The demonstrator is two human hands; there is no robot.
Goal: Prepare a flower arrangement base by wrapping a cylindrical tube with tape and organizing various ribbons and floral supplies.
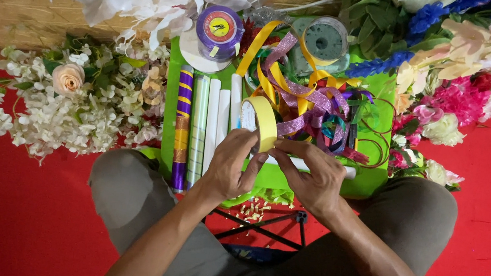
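A yellow roll of tape (260, 123) stands on edge, tilted, above the near edge of the green tray (371, 178).

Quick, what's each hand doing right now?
Left hand: closed, holding the yellow tape roll.
Right hand: fingers pinched at the tape roll's lower edge; whether it grips the tape end cannot be told.

Two hands (273, 169), one yellow tape roll (261, 123), one purple ribbon spool (219, 29), one green tray (372, 172), one peach rose (68, 78).
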